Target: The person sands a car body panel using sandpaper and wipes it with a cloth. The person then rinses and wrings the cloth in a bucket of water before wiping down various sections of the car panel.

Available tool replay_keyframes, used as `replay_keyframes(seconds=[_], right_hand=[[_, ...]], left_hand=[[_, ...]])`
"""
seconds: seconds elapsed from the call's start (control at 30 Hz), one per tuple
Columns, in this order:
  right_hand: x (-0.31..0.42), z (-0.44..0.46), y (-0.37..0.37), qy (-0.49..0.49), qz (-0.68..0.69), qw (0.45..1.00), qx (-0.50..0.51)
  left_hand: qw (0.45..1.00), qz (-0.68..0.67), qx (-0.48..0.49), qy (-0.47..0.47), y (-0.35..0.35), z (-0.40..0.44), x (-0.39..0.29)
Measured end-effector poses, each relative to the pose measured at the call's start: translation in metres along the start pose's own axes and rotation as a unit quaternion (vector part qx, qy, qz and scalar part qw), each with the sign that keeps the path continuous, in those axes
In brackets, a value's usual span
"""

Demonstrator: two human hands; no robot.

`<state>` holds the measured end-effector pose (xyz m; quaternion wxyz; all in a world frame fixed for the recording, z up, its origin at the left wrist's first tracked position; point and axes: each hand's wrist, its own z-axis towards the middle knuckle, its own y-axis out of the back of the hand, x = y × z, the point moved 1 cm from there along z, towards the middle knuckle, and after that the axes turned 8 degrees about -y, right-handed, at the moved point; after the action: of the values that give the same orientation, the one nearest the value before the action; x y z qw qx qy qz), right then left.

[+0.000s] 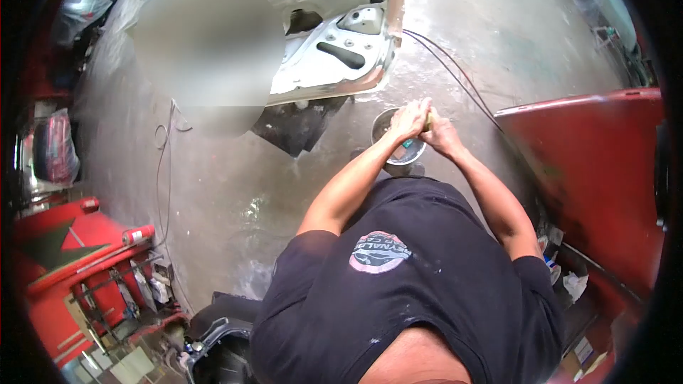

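Head view, watched from my seat well away from the floor, has both bare hands brought together over a bucket (374,130). I see the right hand (444,135) curled onto a yellowish piece (428,122), only a sliver of which shows, pressed in the narrow space between the two hands. The left hand (408,121) lies against it from the other side, fingers reaching forward; I cannot tell whether those fingers are clenched on it too.

Just below the hands, I can make out a small teal item (408,143) within the bucket's rim (too small for me to name). The bucket stands on the grey floor (235,192), in front of the person's dark T-shirt (427,270), which has a round printed logo (379,252).

Farther ahead I get a white panel (324,71) with cut-outs, its left part lost in blur, and a dark sheet (302,124) along its near edge. A dark cable (459,75) runs past on the right, towards a large red panel (590,178). Off to the left, tools (128,291) crowd beside a red cart (78,235).
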<state>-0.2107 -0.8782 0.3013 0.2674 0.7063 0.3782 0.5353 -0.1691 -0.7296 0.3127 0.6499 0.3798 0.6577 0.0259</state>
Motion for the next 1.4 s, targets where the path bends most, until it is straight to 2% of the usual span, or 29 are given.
replay_keyframes(seconds=[0.07,0.13,0.17,0.2,0.23,0.27,0.33,0.37,0.4,0.47,0.5,0.6,0.63,0.83,0.87,0.9,0.93,0.97,1.0,1.03,1.17,1.27,1.33,1.4], right_hand=[[-0.017,0.011,0.001,0.088,0.132,0.987,-0.001],[0.018,-0.003,0.038,-0.010,0.269,0.959,0.085],[0.035,-0.009,0.055,-0.162,0.250,0.943,0.148],[0.047,-0.016,0.065,-0.174,0.322,0.915,0.171],[0.041,-0.016,0.065,-0.147,0.393,0.883,0.210],[0.056,-0.022,0.072,-0.128,0.412,0.878,0.206],[0.045,-0.022,0.075,-0.076,0.453,0.837,0.297],[0.049,-0.024,0.077,-0.099,0.455,0.820,0.332],[0.053,-0.024,0.076,-0.122,0.447,0.828,0.314],[0.058,-0.025,0.068,-0.137,0.430,0.843,0.292],[0.091,-0.037,0.074,-0.138,0.439,0.844,0.276],[0.063,-0.020,0.049,-0.126,0.380,0.878,0.263],[0.064,-0.019,0.038,-0.073,0.336,0.916,0.208],[0.070,-0.015,0.018,-0.146,0.264,0.941,0.152],[0.057,-0.008,0.010,-0.102,0.233,0.958,0.135],[0.037,0.002,-0.001,-0.058,0.201,0.971,0.117],[0.026,0.008,-0.008,-0.014,0.169,0.980,0.100],[0.026,0.009,-0.008,0.038,0.120,0.990,0.070],[0.049,-0.003,-0.004,0.067,0.136,0.987,0.053],[0.046,-0.002,-0.009,0.071,0.133,0.988,0.024],[0.044,-0.003,-0.018,0.104,0.133,0.984,-0.050],[-0.005,0.017,-0.022,0.003,0.188,0.981,0.039],[0.034,0.001,0.010,-0.148,0.211,0.958,0.124],[0.057,-0.006,0.029,-0.215,0.312,0.917,0.124]], left_hand=[[0.998,-0.067,0.002,0.018,0.015,0.000,-0.007],[0.990,-0.105,0.015,-0.089,0.040,-0.008,-0.020],[0.982,-0.088,-0.013,-0.167,0.038,-0.004,-0.013],[0.967,-0.063,-0.043,-0.242,0.037,0.002,-0.004],[0.956,-0.130,-0.012,-0.263,0.053,-0.003,-0.018],[0.941,-0.136,-0.021,-0.308,0.068,-0.013,-0.032],[0.939,-0.079,0.000,-0.335,0.079,-0.021,-0.049],[0.938,-0.048,-0.007,-0.343,0.076,-0.019,-0.051],[0.935,-0.020,-0.008,-0.354,0.073,-0.017,-0.053],[0.933,0.023,-0.044,-0.356,0.075,-0.017,-0.056],[0.931,0.042,-0.061,-0.357,0.075,-0.017,-0.056],[0.931,0.100,-0.119,-0.331,0.064,-0.013,-0.038],[0.936,0.089,-0.132,-0.315,0.063,-0.014,-0.034],[0.955,0.095,-0.137,-0.244,0.042,-0.008,-0.002],[0.958,0.095,-0.140,-0.230,0.040,-0.008,0.000],[0.973,0.101,-0.091,-0.184,0.040,-0.009,0.000],[0.974,0.102,-0.097,-0.176,0.036,-0.008,0.003],[0.975,0.103,-0.103,-0.168,0.026,-0.004,0.011],[0.976,0.104,-0.109,-0.160,0.015,0.001,0.020],[0.974,0.104,-0.135,-0.150,0.006,0.004,0.025],[0.995,0.057,-0.024,-0.080,0.007,0.008,0.026],[0.997,0.008,-0.010,-0.072,0.023,0.003,0.015],[0.992,-0.082,0.010,-0.098,0.049,0.001,0.000],[0.975,-0.169,0.001,-0.143,0.065,0.014,0.000]])
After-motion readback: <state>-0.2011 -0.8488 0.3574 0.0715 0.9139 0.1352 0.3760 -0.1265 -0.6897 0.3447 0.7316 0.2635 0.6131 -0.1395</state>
